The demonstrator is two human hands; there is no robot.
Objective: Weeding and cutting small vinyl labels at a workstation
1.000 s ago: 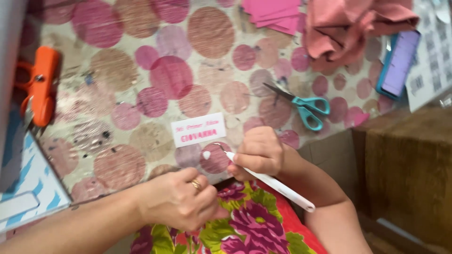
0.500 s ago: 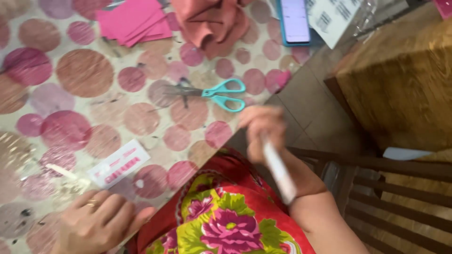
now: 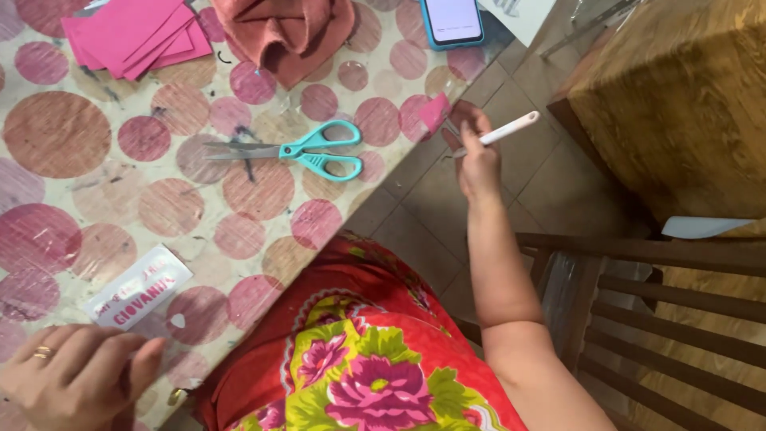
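My right hand (image 3: 475,156) is out past the table's edge, over the tiled floor, holding a white pen-shaped tool (image 3: 511,128) and touching a small pink paper scrap (image 3: 435,110) at the table edge. My left hand (image 3: 76,373), with a ring on one finger, rests on the table at the lower left, fingers curled, just below a white rectangular label with pink lettering (image 3: 137,287). Teal-handled scissors (image 3: 291,150) lie shut on the table between my hands.
The table (image 3: 72,136) has a cover with pink and brown circles. A stack of pink paper sheets (image 3: 132,33), a folded pink cloth (image 3: 283,28) and a phone in a blue case (image 3: 453,20) lie at its far side. A wooden chair (image 3: 662,319) and a wooden block (image 3: 678,96) stand at right.
My right hand has left the label and swung out to the table's edge with the white tool. My left hand stayed near the label. The camera view turned right.
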